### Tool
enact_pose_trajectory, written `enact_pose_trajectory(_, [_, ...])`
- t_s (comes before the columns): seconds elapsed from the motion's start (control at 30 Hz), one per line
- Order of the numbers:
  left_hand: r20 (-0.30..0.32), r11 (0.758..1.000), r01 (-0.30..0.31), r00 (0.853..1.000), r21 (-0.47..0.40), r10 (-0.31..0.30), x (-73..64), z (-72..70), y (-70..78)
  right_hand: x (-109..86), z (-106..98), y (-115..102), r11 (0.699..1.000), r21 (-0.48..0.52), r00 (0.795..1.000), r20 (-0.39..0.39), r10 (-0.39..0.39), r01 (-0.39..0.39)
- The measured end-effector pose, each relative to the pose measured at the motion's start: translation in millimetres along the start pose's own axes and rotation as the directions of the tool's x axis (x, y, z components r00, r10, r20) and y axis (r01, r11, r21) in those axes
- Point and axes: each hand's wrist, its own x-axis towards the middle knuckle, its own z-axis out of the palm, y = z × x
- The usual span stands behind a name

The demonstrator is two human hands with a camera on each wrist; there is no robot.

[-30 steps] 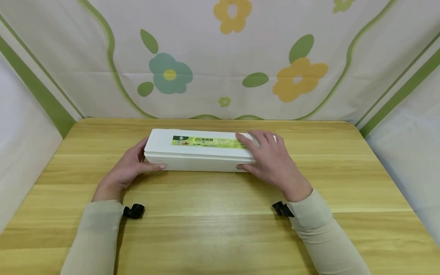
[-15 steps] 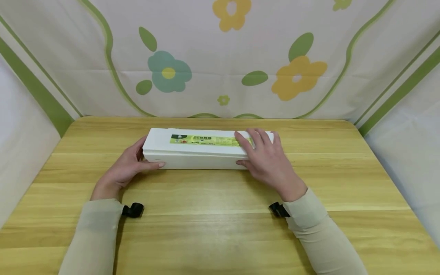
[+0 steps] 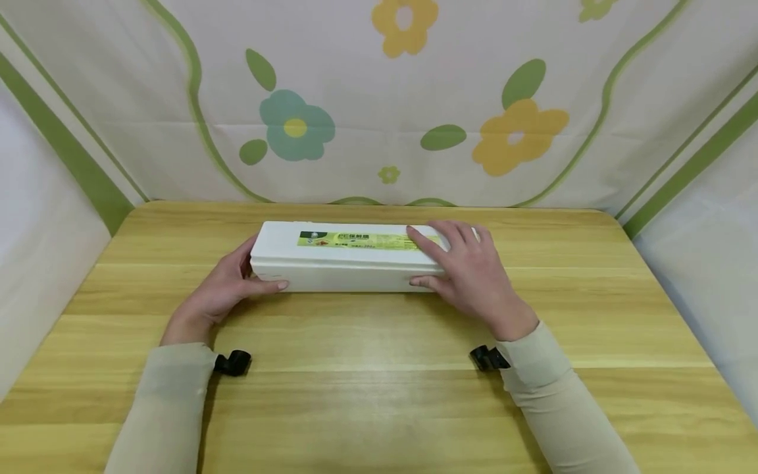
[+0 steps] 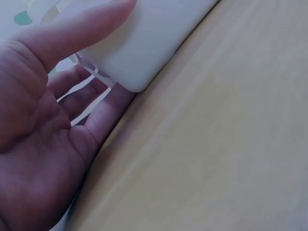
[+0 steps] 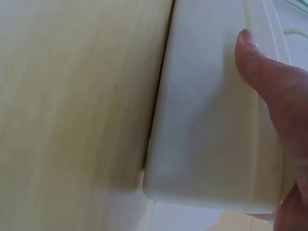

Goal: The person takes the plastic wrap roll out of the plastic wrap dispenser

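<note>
A long white cling film box (image 3: 349, 278) lies crosswise on the wooden table, its lid down and a green-yellow label (image 3: 355, 241) along the top. At its left end my left hand (image 3: 222, 289) grips it, thumb on the front wall and fingers behind the end; in the left wrist view those fingers (image 4: 103, 113) reach past the corner, low by the table. My right hand (image 3: 474, 276) holds the right end, fingers spread over the lid and thumb just below the lid seam. The right wrist view shows that thumb (image 5: 255, 65) against the smooth front wall (image 5: 202, 120).
The wooden table (image 3: 367, 395) reaches back to a white curtain (image 3: 367, 85) with printed flowers. White cloth panels also stand along the left and right sides. Black camera mounts (image 3: 233, 363) stick out inward from both sleeves.
The right thumb has moved slightly up the box's front wall. The box and the left hand stay in place; the head view shifts a little.
</note>
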Motion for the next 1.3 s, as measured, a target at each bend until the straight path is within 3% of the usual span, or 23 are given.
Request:
enact_pose_trajectory(0.27, [0.005, 1.000, -0.018, 1.000, 0.006, 0.018, 0.2, 2.2, -0.6, 2.3, -5.4, 3.9, 0.993, 0.113, 0.999, 0.031, 0.040, -0.043])
enact_pose_trajectory(0.43, [0.015, 1.000, -0.022, 1.000, 0.001, 0.022, 2.0, 2.2, 1.5, 4.8, -11.7, 3.1, 0.983, 0.151, 0.990, 0.109, 0.089, -0.105])
enact_pose_trajectory(0.57, [0.014, 1.000, -0.019, 1.000, -0.004, 0.019, 2.4, 1.9, 1.6, 13.4, -13.6, -6.8, 0.975, 0.107, 0.962, 0.216, 0.168, -0.195])
enact_pose_trajectory(0.67, [0.014, 1.000, -0.019, 1.000, -0.009, 0.019, 1.8, 2.5, 0.5, 21.9, -10.1, -15.2, 0.979, 0.026, 0.946, 0.263, 0.188, -0.202])
enact_pose_trajectory(0.77, [0.013, 1.000, -0.015, 1.000, -0.012, 0.016, 1.2, 3.2, -0.6, 25.2, -4.8, -19.2, 0.986, -0.045, 0.957, 0.237, 0.169, -0.163])
enact_pose_trajectory(0.93, [0.005, 1.000, -0.009, 1.000, -0.010, 0.009, 1.1, 3.6, -0.1, 22.8, 2.1, -16.1, 0.990, -0.101, 0.989, 0.104, 0.108, -0.097])
enact_pose_trajectory(1.07, [0.011, 1.000, -0.017, 1.000, -0.007, 0.017, 1.8, 2.8, 1.0, 22.1, 3.1, -12.8, 0.994, -0.070, 0.996, 0.021, 0.088, -0.086])
enact_pose_trajectory(1.3, [0.002, 1.000, -0.006, 1.000, -0.011, 0.006, -1.0, 2.0, 4.3, 25.6, -0.8, -12.6, 0.992, 0.034, 0.992, 0.014, 0.124, -0.125])
